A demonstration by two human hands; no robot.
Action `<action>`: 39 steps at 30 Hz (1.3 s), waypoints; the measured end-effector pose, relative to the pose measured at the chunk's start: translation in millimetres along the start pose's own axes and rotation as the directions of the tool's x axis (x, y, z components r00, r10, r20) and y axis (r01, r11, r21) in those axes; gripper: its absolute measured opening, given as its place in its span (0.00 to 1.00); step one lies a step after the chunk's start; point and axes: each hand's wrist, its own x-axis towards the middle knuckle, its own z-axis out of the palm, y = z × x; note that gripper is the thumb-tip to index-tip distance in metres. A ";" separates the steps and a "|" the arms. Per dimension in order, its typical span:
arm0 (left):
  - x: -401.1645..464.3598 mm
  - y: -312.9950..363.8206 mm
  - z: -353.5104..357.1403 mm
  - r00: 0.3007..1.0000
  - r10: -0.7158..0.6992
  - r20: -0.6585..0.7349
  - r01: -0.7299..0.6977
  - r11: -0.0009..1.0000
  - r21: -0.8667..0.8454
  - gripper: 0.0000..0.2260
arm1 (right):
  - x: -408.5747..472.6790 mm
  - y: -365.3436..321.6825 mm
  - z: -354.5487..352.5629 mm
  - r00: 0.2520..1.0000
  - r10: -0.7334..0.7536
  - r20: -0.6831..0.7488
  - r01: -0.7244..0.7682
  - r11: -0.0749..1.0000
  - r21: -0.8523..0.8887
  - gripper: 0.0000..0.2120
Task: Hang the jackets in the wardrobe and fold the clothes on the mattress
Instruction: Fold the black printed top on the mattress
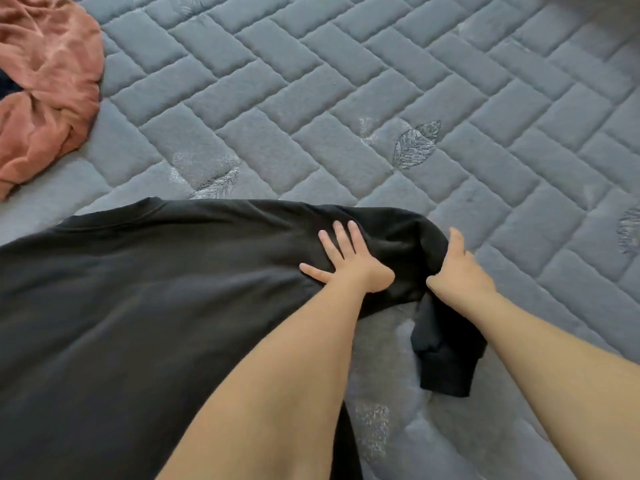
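While my left hand [349,268] is pressing flat-fingered on the black sweatshirt [156,289] spread on the mattress [346,98], my right hand [460,268] is gripping its sleeve [446,351]; folding it inward probably comes next.

A black sweatshirt [138,306] lay spread on the grey quilted mattress [381,98]. The left hand [346,265] pressed flat on its shoulder, while the right hand [460,268] gripped the sleeve [446,355]. A crumpled pink garment [45,91] lay well apart.
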 end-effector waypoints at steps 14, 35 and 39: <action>26.3 52.9 25.6 0.860 -0.458 -0.225 0.479 0.877 0.047 0.55 | 77.9 105.8 -88.1 0.997 -0.025 -0.072 0.007 0.970 -0.241 0.07; 22.2 54.0 27.3 0.848 -0.449 -0.281 0.494 0.862 0.114 0.56 | 87.3 132.1 -6.7 0.865 0.496 0.080 0.064 -0.267 0.962 0.24; 17.8 52.1 20.4 0.902 -0.343 -0.262 0.386 0.913 0.133 0.51 | 93.1 134.0 6.4 0.872 0.481 -0.091 0.159 -0.103 0.982 0.25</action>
